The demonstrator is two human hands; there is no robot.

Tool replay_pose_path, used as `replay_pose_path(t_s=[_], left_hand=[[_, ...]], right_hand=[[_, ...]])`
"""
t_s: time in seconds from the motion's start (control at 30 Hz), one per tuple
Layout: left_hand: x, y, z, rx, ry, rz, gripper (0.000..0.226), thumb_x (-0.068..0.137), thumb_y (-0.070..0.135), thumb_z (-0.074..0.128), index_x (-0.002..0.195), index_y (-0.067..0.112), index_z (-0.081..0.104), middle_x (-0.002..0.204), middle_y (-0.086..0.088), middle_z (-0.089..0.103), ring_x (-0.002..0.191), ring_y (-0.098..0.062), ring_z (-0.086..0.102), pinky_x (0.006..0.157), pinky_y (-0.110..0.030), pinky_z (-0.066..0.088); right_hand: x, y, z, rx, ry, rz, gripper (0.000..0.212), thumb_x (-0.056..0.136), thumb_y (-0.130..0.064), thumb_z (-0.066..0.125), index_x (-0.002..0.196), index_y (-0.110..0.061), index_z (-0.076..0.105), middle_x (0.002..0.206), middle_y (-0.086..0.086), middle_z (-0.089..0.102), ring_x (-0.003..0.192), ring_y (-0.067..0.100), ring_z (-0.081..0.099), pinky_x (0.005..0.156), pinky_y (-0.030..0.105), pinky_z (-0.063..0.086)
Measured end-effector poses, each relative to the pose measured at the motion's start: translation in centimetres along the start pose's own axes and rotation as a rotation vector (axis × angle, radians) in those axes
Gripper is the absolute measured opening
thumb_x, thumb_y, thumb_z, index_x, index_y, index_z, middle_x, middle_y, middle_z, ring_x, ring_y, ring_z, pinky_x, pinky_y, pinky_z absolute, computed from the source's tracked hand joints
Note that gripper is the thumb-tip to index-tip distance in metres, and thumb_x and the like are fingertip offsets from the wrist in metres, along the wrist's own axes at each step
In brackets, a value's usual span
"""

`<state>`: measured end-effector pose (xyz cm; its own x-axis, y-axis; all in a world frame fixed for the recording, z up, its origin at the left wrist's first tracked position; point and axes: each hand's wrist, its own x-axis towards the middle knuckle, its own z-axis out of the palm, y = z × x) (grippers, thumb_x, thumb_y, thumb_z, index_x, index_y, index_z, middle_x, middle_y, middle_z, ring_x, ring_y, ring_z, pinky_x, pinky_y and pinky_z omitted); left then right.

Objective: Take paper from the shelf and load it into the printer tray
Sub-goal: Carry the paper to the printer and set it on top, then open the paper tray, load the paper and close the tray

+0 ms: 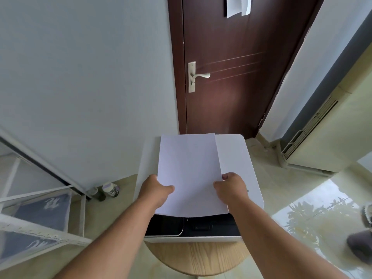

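A stack of white paper [189, 170] is held flat above the white printer [239, 168], covering most of its top. My left hand [156, 191] grips the stack's left edge, thumb on top. My right hand [231, 188] grips the right edge the same way. Below the paper's near edge, the printer's dark front opening [201, 226] shows, with a white-rimmed tray part at its left. The printer rests on a round wooden table [197, 258].
A white wire shelf [40, 214] with dark blue cloth bins stands at the left. Two bottles [108, 191] sit on the floor by the wall. A brown door [231, 67] is straight ahead, a cream floor-standing unit [322, 137] at the right, and a slippered foot [362, 248] at the far right.
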<state>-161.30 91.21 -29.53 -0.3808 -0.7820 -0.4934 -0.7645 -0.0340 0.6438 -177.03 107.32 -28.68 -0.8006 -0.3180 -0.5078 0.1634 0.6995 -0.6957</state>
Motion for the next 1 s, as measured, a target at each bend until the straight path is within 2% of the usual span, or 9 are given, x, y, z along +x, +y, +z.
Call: replay_pose_path(t_s=[0.13,0.2,0.27,0.33,0.4,0.5,0.63,0.77,1.0], left_hand=[[0.3,-1.1,-0.5,0.062,0.050,0.035,0.061,0.081,0.038,0.075,0.134,0.015,0.056,0.128,-0.001,0.065,0.106,-0.025,0.065,0.084,-0.036,0.054],[0.0,-1.5,-0.9,0.092,0.072,0.069,0.047,0.082,0.037,0.071,0.122,0.015,0.064,0.107,0.003,0.068,0.088,-0.020,0.065,0.067,-0.029,0.048],[-0.5,-1.7,-1.2,0.113,0.087,0.101,0.039,0.083,0.037,0.068,0.113,0.012,0.068,0.089,0.005,0.064,0.076,-0.018,0.059,0.062,-0.027,0.041],[-1.1,-2.1,-1.7,0.107,0.094,0.089,0.044,0.085,0.038,0.068,0.122,0.014,0.066,0.105,0.004,0.068,0.087,-0.019,0.060,0.074,-0.029,0.044],[-1.8,-2.9,-2.4,0.056,0.100,0.060,0.052,0.085,0.039,0.069,0.132,0.019,0.060,0.121,0.001,0.067,0.098,-0.022,0.066,0.087,-0.032,0.053],[-2.9,-5.2,-3.4,-0.032,0.073,0.067,0.043,0.082,0.042,0.066,0.121,0.025,0.060,0.114,0.001,0.069,0.098,-0.030,0.072,0.090,-0.046,0.060],[-4.4,-9.8,-4.1,-0.140,0.164,0.098,0.017,0.086,0.038,0.064,0.100,0.030,0.062,0.102,0.007,0.072,0.088,-0.023,0.074,0.085,-0.047,0.061],[-5.6,-15.8,-3.8,-0.173,0.278,0.098,0.009,0.085,0.040,0.062,0.091,0.033,0.062,0.095,0.008,0.073,0.083,-0.023,0.073,0.084,-0.045,0.060],[-7.2,-22.1,-0.7,-0.175,0.129,0.066,0.034,0.094,0.028,0.072,0.121,0.011,0.061,0.111,-0.004,0.068,0.089,-0.019,0.065,0.080,-0.033,0.050]], right_hand=[[-0.5,0.6,-0.3,-0.024,0.030,-0.006,0.022,0.088,-0.010,0.056,0.106,-0.023,0.057,0.100,0.004,0.071,0.075,0.021,0.065,0.053,0.023,0.041],[-0.7,1.0,-0.6,-0.035,0.044,-0.026,0.016,0.089,-0.010,0.056,0.098,-0.023,0.056,0.094,0.002,0.067,0.073,0.021,0.060,0.053,0.023,0.038],[-1.4,1.3,-0.8,-0.045,0.069,-0.033,0.009,0.087,-0.012,0.056,0.082,-0.020,0.056,0.079,0.000,0.060,0.064,0.023,0.054,0.054,0.025,0.039],[-2.1,1.7,-0.9,-0.056,0.092,-0.041,0.008,0.085,-0.015,0.058,0.077,-0.012,0.057,0.073,0.005,0.055,0.061,0.026,0.051,0.058,0.029,0.039],[-3.0,2.3,-1.0,-0.053,0.103,-0.082,0.019,0.080,-0.017,0.057,0.066,-0.019,0.044,0.069,0.009,0.041,0.059,0.026,0.041,0.059,0.032,0.030],[-4.9,3.6,-1.2,0.012,0.138,-0.114,0.031,0.079,-0.017,0.054,0.061,-0.022,0.030,0.060,0.004,0.035,0.055,0.024,0.032,0.058,0.030,0.025],[-8.3,6.8,-1.1,0.125,0.220,-0.115,0.007,0.087,-0.027,0.059,0.081,-0.024,0.060,0.072,-0.009,0.059,0.062,0.014,0.052,0.056,0.027,0.038],[-11.0,11.0,-0.2,0.152,0.277,-0.122,0.008,0.091,-0.029,0.064,0.095,-0.024,0.070,0.090,-0.008,0.072,0.082,0.016,0.066,0.075,0.037,0.055],[-12.8,17.4,1.4,0.096,0.231,-0.042,0.025,0.096,-0.033,0.068,0.117,-0.019,0.069,0.103,-0.008,0.070,0.090,0.009,0.064,0.076,0.029,0.047]])
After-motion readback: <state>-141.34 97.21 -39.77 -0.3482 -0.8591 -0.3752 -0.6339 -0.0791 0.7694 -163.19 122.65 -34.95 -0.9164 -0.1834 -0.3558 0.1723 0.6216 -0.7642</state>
